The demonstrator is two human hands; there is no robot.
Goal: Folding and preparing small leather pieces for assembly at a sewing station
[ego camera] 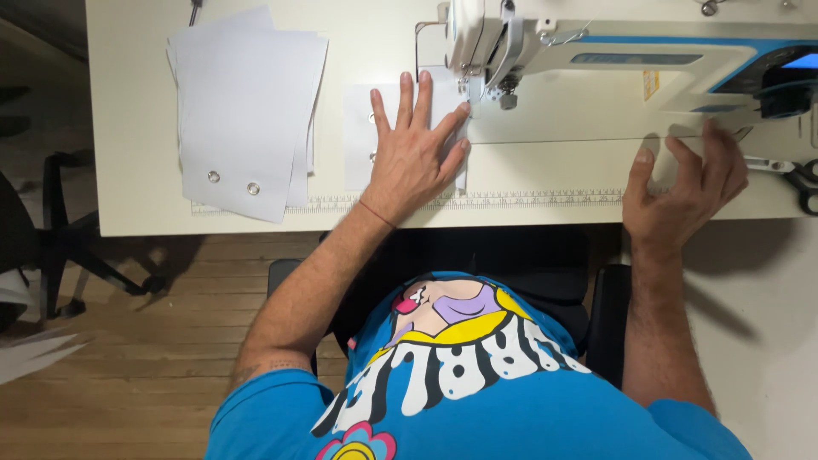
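My left hand (414, 153) lies flat, fingers spread, on a white fabric piece (360, 136) with two metal eyelets, pressing it to the table just left of the sewing machine's presser foot (477, 89). The white and blue sewing machine (613, 60) stands at the back right. My right hand (686, 192) rests on the table's front edge below the machine's arm, fingers curled loosely, holding nothing that I can see.
A stack of white fabric pieces (243, 111) with two eyelets lies at the left of the white table (136, 170). A ruler strip (528, 198) runs along the front edge. Black scissors (805, 183) sit at the far right. A black chair base (68, 247) stands on the wooden floor.
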